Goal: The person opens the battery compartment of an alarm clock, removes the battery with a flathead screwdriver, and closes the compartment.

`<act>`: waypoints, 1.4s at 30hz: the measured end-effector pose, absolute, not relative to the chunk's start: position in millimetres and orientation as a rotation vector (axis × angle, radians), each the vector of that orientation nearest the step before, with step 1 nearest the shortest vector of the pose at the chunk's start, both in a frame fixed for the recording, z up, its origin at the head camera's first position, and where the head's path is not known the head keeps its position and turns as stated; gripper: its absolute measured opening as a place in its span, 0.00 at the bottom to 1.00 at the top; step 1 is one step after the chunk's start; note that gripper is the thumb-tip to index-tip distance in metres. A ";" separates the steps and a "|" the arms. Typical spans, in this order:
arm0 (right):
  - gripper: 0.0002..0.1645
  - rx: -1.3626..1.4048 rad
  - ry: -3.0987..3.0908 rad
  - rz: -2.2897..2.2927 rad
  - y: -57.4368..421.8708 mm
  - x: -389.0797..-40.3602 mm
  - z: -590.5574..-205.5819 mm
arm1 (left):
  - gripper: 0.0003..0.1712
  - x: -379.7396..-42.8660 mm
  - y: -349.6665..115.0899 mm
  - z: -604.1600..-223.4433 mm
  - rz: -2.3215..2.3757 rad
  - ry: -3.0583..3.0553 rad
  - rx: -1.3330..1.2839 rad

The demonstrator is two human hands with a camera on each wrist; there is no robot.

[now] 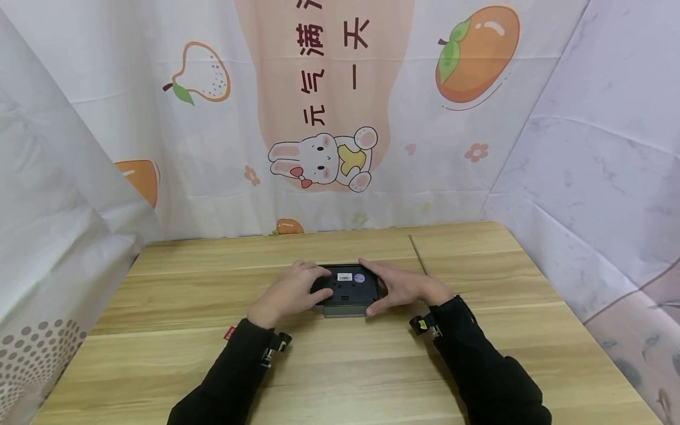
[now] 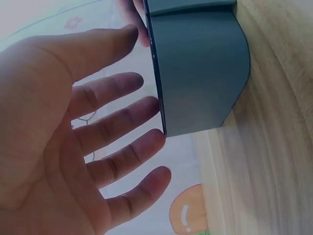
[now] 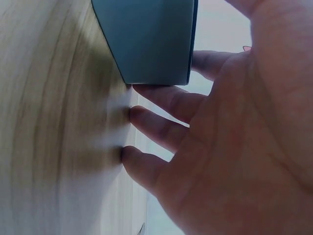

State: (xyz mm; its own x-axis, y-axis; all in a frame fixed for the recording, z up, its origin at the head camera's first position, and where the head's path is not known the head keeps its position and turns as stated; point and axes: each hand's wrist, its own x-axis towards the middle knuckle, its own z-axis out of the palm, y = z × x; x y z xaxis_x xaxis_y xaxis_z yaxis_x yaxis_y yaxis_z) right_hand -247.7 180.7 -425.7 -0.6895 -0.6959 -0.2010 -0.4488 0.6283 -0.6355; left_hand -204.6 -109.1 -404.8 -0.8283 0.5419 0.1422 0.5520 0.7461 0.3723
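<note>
A dark grey box-shaped device (image 1: 346,311) lies on the table between both hands, its flat black panel (image 1: 347,289) facing up. The panel carries a white barcode label and a round sticker. My left hand (image 1: 289,295) is at the left end, thumb and fingertips over the panel's edge. In the left wrist view its fingers (image 2: 129,117) are spread and fairly straight, tips at the panel's rim. My right hand (image 1: 401,286) holds the right end, thumb at the near corner, index finger along the far edge. In the right wrist view, the lower fingers (image 3: 156,129) reach down to the tabletop.
The wooden table (image 1: 340,372) runs back to a printed curtain (image 1: 212,147). A thin dark rod or cord (image 1: 417,254) lies behind the right wrist. White cloth hangs at both sides. Small cameras (image 1: 423,324) are strapped to both black sleeves.
</note>
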 end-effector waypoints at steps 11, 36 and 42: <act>0.72 -0.887 2.408 -0.804 182.0 -246.9 -424.5 | 0.19 -203.3 -100.0 -406.5 -0.559 -2.894 -1.026; 0.70 -0.929 2.416 -0.812 180.7 -247.5 -425.9 | 0.23 -200.9 -84.0 -411.6 -0.389 -2.856 -1.031; 0.70 -0.936 2.417 -0.797 180.5 -246.5 -426.1 | 0.23 -198.9 -82.0 -413.4 -0.385 -2.854 -1.018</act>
State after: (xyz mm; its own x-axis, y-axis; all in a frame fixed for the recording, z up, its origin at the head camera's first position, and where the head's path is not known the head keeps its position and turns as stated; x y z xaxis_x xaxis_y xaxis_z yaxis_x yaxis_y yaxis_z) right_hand -246.5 180.5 -426.1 -0.6815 -0.7098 -0.1783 -0.4646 0.6078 -0.6440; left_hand -198.9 -82.0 -413.4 -0.7744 0.6108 0.1649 0.6326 0.7466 0.2059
